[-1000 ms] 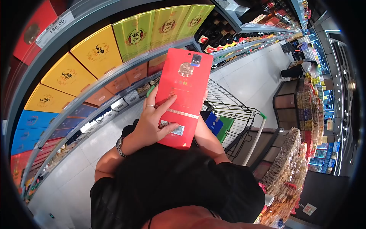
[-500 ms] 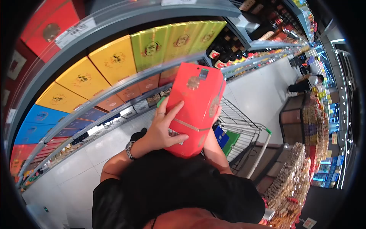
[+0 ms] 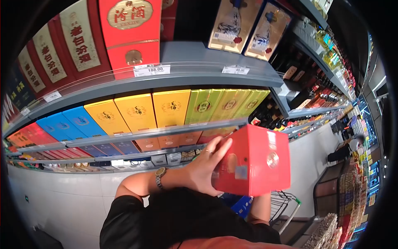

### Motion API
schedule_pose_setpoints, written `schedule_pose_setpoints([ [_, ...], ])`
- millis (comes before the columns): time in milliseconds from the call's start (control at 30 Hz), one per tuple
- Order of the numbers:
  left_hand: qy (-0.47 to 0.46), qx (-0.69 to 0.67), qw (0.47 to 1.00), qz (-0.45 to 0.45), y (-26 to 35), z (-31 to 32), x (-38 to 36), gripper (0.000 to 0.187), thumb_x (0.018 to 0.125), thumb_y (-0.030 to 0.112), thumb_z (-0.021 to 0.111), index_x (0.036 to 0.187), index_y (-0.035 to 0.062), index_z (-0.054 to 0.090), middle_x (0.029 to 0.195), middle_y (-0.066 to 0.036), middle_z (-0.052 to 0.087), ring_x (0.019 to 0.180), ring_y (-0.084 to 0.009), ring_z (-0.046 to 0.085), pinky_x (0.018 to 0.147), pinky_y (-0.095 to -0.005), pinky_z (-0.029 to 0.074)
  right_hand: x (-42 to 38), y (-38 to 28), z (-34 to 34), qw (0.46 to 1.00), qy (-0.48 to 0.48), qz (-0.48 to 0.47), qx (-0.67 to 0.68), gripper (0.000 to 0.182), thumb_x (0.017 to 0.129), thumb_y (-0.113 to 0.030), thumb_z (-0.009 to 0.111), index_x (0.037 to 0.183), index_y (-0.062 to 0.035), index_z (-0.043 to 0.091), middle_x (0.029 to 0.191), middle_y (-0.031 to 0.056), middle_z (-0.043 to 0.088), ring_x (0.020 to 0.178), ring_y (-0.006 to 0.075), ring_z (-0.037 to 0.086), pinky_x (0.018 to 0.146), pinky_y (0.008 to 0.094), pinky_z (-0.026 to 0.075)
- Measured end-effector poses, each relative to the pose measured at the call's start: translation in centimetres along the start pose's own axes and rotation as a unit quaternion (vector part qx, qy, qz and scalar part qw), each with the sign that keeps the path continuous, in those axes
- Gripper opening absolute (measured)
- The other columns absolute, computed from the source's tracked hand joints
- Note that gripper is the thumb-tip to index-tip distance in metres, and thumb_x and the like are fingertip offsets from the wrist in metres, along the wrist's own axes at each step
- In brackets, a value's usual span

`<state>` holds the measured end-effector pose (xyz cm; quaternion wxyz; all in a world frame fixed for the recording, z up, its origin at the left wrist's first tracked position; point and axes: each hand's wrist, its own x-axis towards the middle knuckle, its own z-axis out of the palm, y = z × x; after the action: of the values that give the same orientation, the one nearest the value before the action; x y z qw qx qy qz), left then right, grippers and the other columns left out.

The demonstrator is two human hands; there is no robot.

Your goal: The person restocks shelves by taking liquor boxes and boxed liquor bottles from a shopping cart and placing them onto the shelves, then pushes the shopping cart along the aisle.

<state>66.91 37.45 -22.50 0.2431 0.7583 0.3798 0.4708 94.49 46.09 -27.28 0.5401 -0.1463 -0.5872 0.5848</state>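
A red liquor box point(image 3: 269, 159) is held up in front of my chest, tilted so that one end faces me. My left hand point(image 3: 205, 168), with a ring and a wristwatch, grips its left side, fingers above and thumb below. My right forearm point(image 3: 260, 207) reaches up to the box from below. The box hides that hand and its fingers. On the shelf ahead stands a larger-looking red box point(image 3: 132, 45) with a gold oval label, above a 188.00 price tag point(image 3: 152, 70).
Yellow boxes point(image 3: 172, 108), green boxes point(image 3: 228, 106) and blue boxes point(image 3: 62, 124) line the shelf below. Two boxes with bottles point(image 3: 234, 27) stand upper right. Behind the held box is a shopping cart point(image 3: 286, 203). Farther along the aisle is another person point(image 3: 346, 149).
The red liquor box has moved right and tipped, turning its end toward me. My left hand has moved right with it. The view has tilted up, showing the upper shelf; my right fingers are now hidden.
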Motion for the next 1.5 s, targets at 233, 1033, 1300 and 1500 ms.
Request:
schedule_pose_setpoints([
  [233, 0.012, 0.189, 0.928, 0.322, 6.8, -9.1, 9.5, 0.131, 0.052, 0.021, 0.088, 0.158, 0.0154, 0.011, 0.145, -0.036, 0.019, 0.132, -0.0555, 0.032, 0.106, -0.0565, 0.037, 9.4, -10.1, 2.5, 0.961, -0.059, -0.204, -0.18, 0.072, 0.072, -0.044, 0.077, 0.132, -0.0119, 0.054, 0.129, 0.0098, 0.059, 0.119, 0.0285, 0.057, 0.103, 0.0434, 0.045],
  [1033, 0.13, 0.538, 0.826, 0.104, 11.2, -26.4, 14.6, 0.059, 0.091, 0.015, 0.064, 0.145, 0.005, 0.041, 0.133, -0.026, 0.056, 0.123, -0.0378, 0.055, 0.111, -0.0467, 0.04, 39.5, -4.4, 14.5, 0.833, -0.254, -0.272, -0.409, 0.123, 0.045, -0.021, 0.094, 0.146, -0.003, 0.026, 0.141, 0.0156, 0.044, 0.132, 0.0291, 0.044, 0.114, 0.0398, 0.033],
  [1300, 0.178, 0.652, 0.725, 0.134, 11.2, -33.0, 14.1, 0.04, 0.091, 0.013, 0.061, 0.131, 0.0079, 0.06, 0.132, -0.012, 0.061, 0.127, -0.029, 0.053, 0.109, -0.0419, 0.042, 41.4, -5.8, 18.2, 0.942, -0.266, -0.053, -0.196, 0.118, 0.045, -0.013, 0.089, 0.147, -0.0076, 0.029, 0.135, 0.0095, 0.049, 0.128, 0.0249, 0.047, 0.108, 0.0388, 0.038],
  [1500, 0.225, 0.683, 0.689, 0.093, 9.6, -34.8, 13.1, 0.047, 0.092, 0.018, 0.059, 0.139, 0.0132, 0.052, 0.12, -0.009, 0.059, 0.114, -0.0279, 0.055, 0.104, -0.042, 0.038, 44.0, -2.8, 18.6, 0.94, -0.312, 0.029, -0.133, 0.101, 0.052, -0.022, 0.082, 0.142, -0.007, 0.039, 0.124, 0.0105, 0.058, 0.113, 0.0235, 0.056, 0.095, 0.0352, 0.046],
])
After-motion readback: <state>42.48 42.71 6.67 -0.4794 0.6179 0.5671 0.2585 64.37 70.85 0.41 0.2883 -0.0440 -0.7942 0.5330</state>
